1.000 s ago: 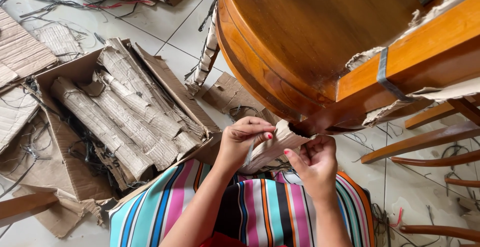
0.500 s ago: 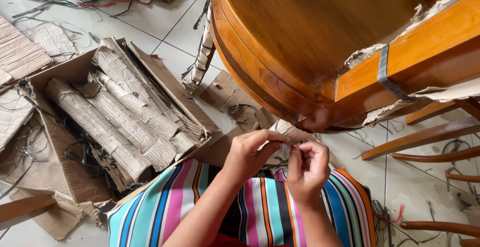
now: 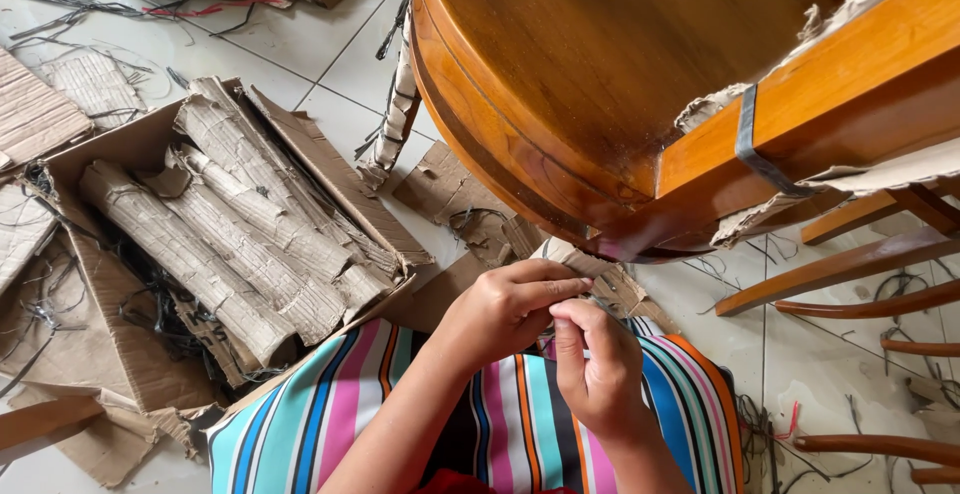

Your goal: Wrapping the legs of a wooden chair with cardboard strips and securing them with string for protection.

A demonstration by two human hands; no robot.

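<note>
Far left of your fingers: open brown cardboard box (image 3: 90, 154) holding rolled corrugated cardboard tubes (image 3: 230, 244). Your left hand (image 3: 505, 309) curls, fingertips pressed together with the index laid across. Your right hand (image 3: 598, 366) meets it, thumb and forefinger pinched; the thing pinched is hidden. A torn cardboard strip (image 3: 600, 279) lies just beyond the fingertips, under the round polished wooden tabletop (image 3: 610, 64).

Single head-worn camera looking steeply down from close above, taking in both hands over a striped lap (image 3: 520, 424), tiled floor (image 3: 300, 64) spreading beyond, wooden furniture (image 3: 620, 64) looming near the lens
</note>
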